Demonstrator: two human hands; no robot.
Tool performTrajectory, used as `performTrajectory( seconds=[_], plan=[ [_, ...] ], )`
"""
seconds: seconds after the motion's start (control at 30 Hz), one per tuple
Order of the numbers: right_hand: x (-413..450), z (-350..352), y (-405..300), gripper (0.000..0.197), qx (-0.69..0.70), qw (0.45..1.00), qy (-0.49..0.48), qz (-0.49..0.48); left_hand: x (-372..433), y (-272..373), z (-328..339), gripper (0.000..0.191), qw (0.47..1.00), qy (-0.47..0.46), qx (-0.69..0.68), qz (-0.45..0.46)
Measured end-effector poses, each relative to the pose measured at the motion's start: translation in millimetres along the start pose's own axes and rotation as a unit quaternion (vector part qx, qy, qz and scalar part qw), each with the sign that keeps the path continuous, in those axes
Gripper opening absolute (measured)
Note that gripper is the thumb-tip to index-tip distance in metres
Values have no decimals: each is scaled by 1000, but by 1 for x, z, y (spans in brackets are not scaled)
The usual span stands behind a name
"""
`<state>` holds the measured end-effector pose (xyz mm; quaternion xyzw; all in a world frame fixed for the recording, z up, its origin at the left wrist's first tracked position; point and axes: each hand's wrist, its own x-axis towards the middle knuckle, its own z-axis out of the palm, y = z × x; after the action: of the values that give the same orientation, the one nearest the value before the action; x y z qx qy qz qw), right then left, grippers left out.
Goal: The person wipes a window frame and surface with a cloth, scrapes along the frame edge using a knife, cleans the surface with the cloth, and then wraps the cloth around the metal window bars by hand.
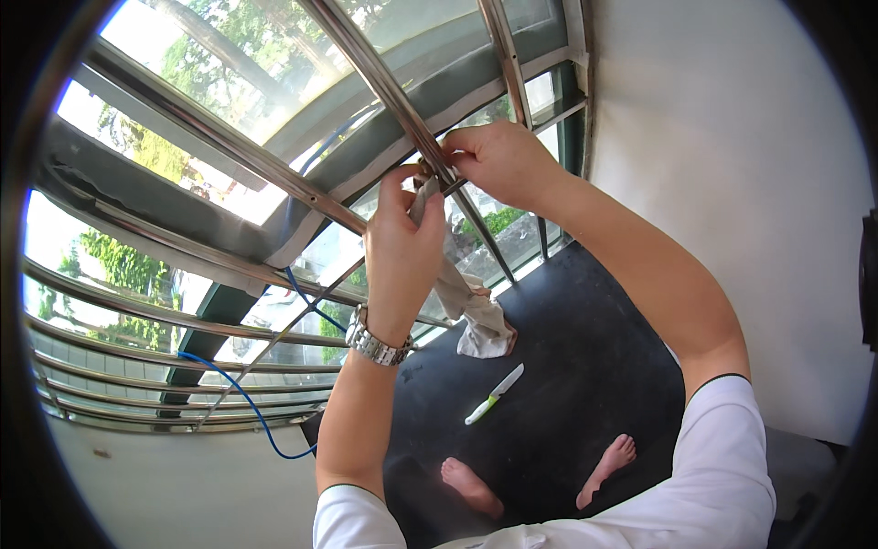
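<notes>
My left hand [405, 240], with a metal-band wristwatch [376, 343] on its wrist, is raised at the window's metal bars [398, 103]. Its fingers pinch the upper end of a long greyish cloth [453, 288], which hangs down in front of the bars. On the other side of the same bar is my right hand [497, 165], its fingertips bent in against the metal near the bar crossing. Whether those fingertips grip a piece of the cloth or only the bar is hidden. A knife [494, 394] with a white and green handle lies on the black surface below.
Shiny bars cross the window on the left and ahead. A blue cable [254, 408] loops through them. A pale wall [713, 171] rises on the right. My bare feet [472, 486] stand on the black surface [576, 357], near the knife.
</notes>
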<state>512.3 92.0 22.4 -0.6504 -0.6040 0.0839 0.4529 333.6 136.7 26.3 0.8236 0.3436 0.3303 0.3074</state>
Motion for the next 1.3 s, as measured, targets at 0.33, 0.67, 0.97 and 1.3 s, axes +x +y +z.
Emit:
performTrajectory(
  seconds=[0.33, 0.67, 0.97, 1.3],
  plan=[
    [-4, -14, -2, 37, 170, 983, -57, 49, 13, 13, -24, 38, 986, -118, -82, -83],
    [-3, -3, 3, 16, -143, 989, -4, -30, 17, 18, -8, 35, 995, -64, 64, -46],
    [-5, -2, 15, 22, -55, 997, 21, -54, 16, 10, -11, 37, 987, -107, -92, -75],
    [7, 1, 8, 11, -205, 971, 4, -126, 3, 20, -3, 36, 999, -19, 47, -15]
  ],
)
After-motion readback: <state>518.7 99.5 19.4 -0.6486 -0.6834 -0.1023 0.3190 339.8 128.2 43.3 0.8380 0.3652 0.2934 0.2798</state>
